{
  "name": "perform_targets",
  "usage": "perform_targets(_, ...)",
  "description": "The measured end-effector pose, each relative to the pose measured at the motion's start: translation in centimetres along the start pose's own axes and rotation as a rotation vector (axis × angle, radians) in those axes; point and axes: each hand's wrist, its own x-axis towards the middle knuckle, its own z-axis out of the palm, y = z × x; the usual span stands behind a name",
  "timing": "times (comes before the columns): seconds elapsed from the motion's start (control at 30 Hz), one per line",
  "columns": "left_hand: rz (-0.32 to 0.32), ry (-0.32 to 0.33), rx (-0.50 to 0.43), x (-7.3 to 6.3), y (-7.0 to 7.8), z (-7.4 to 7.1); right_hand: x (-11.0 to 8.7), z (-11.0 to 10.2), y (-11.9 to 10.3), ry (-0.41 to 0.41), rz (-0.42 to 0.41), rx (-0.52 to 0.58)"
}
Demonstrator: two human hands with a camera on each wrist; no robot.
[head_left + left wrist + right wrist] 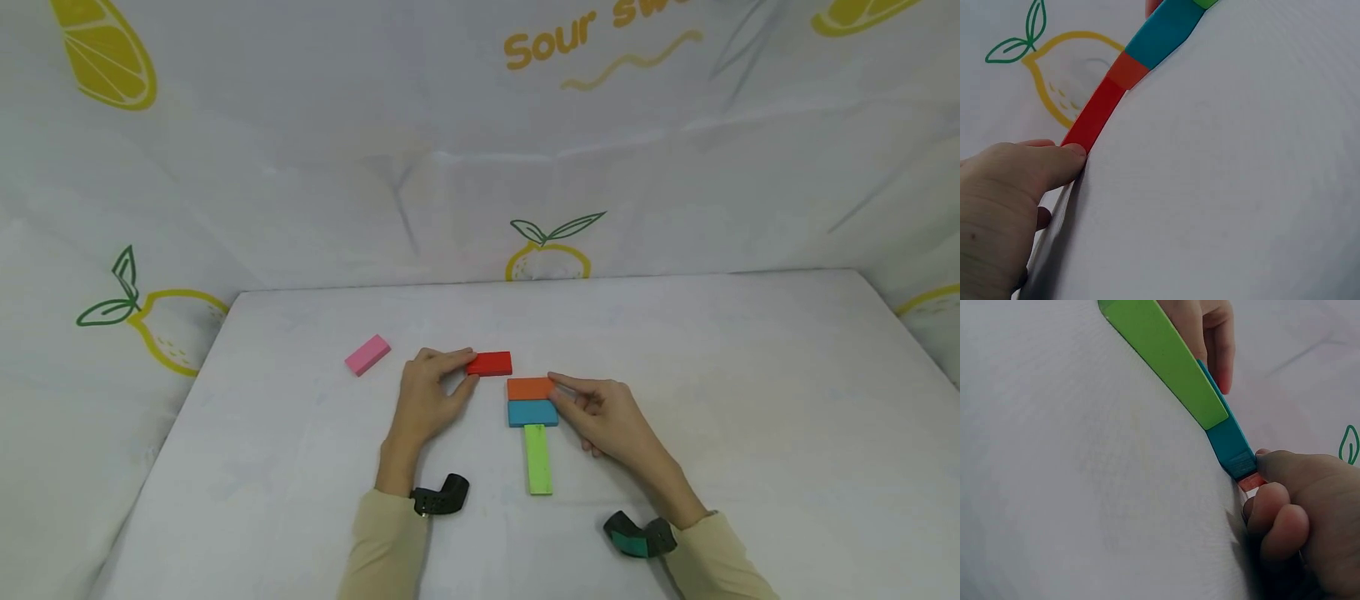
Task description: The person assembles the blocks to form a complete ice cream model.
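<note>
Left hand (424, 402) pinches red block (492, 364); right hand (613, 421) pinches orange block (528, 388), presumably steadying it against blue block (532, 413).

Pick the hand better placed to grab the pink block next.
Probably left. The left hand is nearer the pink block, though it would first have to release the red block. The right hand is farther off, at the orange block.

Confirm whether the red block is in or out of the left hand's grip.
In: the head view shows the left hand pinching the red block by its left end between thumb and finger.
</note>
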Motion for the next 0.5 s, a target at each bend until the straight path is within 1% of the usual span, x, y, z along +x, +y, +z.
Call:
perform_targets(0.17, -0.046, -0.004, 0.006, -0.01, 0.30, 0.47, -0.07, 0.02, -0.03, 0.004, 0.005, -0.008)
perform_targets(0.27, -0.060, -0.009, 0.004, -0.06, 0.48, 0.49, -0.10, 0.02, -0.06, 0.007, 0.003, -0.010)
perform_targets(0.37, -0.057, -0.018, 0.005, -0.09, 0.65, 0.47, -0.10, 0.02, -0.09, 0.006, 0.002, -0.013)
perform_targets(0.5, -0.033, -0.025, 0.006, -0.05, 0.78, 0.57, -0.11, -0.03, -0.14, 0.006, 0.002, -0.018)
